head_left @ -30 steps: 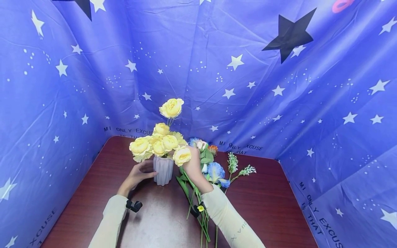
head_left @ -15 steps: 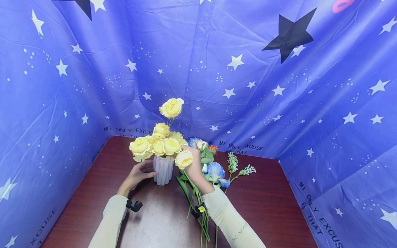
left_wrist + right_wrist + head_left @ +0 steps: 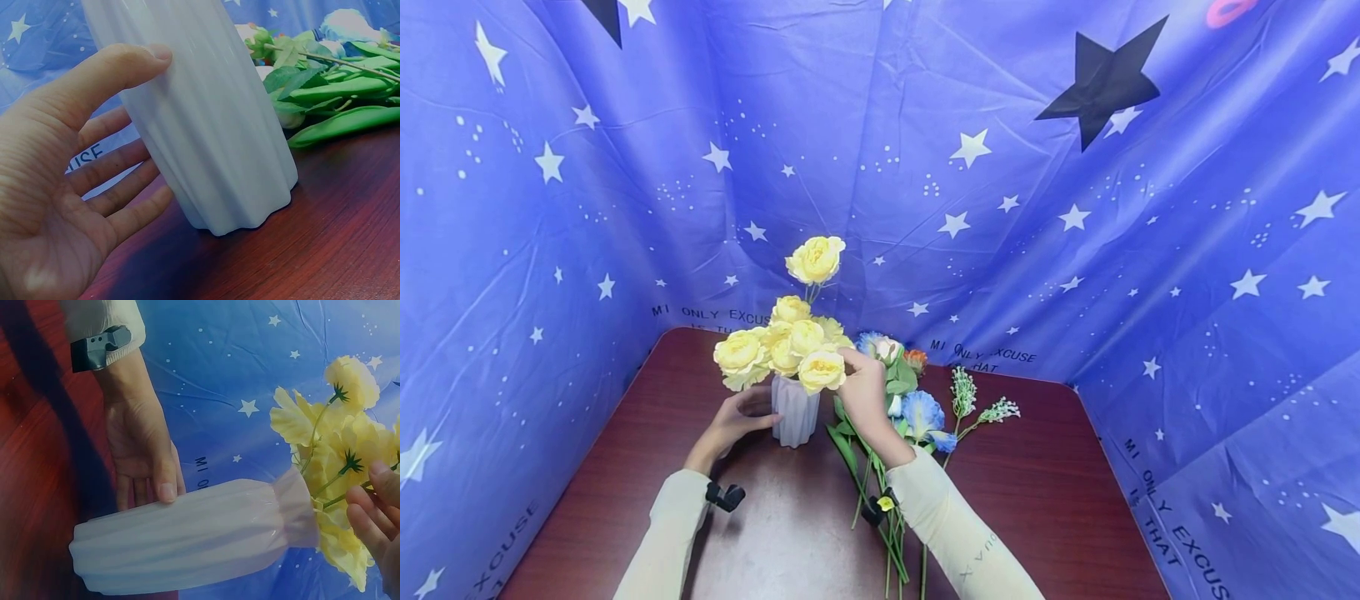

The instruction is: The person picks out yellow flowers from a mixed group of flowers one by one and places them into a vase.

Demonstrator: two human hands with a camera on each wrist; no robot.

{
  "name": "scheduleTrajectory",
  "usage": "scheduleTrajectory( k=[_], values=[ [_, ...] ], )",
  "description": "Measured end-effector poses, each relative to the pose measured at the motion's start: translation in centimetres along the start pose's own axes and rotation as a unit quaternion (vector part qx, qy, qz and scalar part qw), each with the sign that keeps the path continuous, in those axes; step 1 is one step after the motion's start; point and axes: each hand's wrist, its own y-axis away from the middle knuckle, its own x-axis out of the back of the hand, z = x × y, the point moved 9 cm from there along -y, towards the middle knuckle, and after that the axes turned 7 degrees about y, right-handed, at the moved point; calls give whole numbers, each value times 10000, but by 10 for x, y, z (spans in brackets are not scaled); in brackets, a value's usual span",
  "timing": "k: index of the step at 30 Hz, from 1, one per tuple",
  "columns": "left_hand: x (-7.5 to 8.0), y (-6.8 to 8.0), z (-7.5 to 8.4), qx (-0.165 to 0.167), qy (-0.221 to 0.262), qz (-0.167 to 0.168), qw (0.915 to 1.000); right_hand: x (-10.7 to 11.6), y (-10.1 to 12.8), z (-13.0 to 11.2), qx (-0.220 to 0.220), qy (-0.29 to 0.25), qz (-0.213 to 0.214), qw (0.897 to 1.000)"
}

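A pale ridged vase [image 3: 795, 412] stands upright on the table, full of yellow flowers [image 3: 741, 354]. My left hand [image 3: 733, 423] holds it from the left; in the left wrist view the thumb lies across the front of the vase [image 3: 206, 125] and the fingers reach behind its side. At the right of the mouth, my right hand [image 3: 863, 392] pinches a green stem of the lowest yellow flower [image 3: 822, 371]. That pinch of the right hand [image 3: 378, 512] shows in the right wrist view, just beyond the vase's flared rim [image 3: 299, 506].
Right of the vase lies a pile of stems with green leaves, a blue flower [image 3: 922, 414], an orange flower [image 3: 915, 360] and white sprigs [image 3: 998, 412]. The right forearm passes over this pile. A blue star-printed cloth [image 3: 880, 167] surrounds the dark red table [image 3: 1030, 500].
The lowest yellow flower first shifts slightly right, then swings left and up toward the vase mouth, with my right fingers on its stem. My left hand and the vase stay in place.
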Motion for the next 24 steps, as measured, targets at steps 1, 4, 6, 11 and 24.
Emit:
scheduleTrajectory(
  k=[1, 4, 6, 11, 24],
  values=[
    [0, 0, 0, -16, 1, -10, 10000, -1, 0, 1, -29, 17, -20, 10000],
    [0, 0, 0, -33, 2, -26, 10000, -3, -1, 2, -86, 204, -49, 9997],
    [0, 0, 0, -17, -6, -20, 10000, -4, -2, 2, -96, 372, -48, 9992],
    [1, 0, 0, 51, -26, 11, 10000, -9, -4, 2, -161, 458, -190, 9986],
    [1, 0, -2, 123, 86, -1, 9999, -22, -1, -2, -56, 121, -512, 9986]
  ],
)
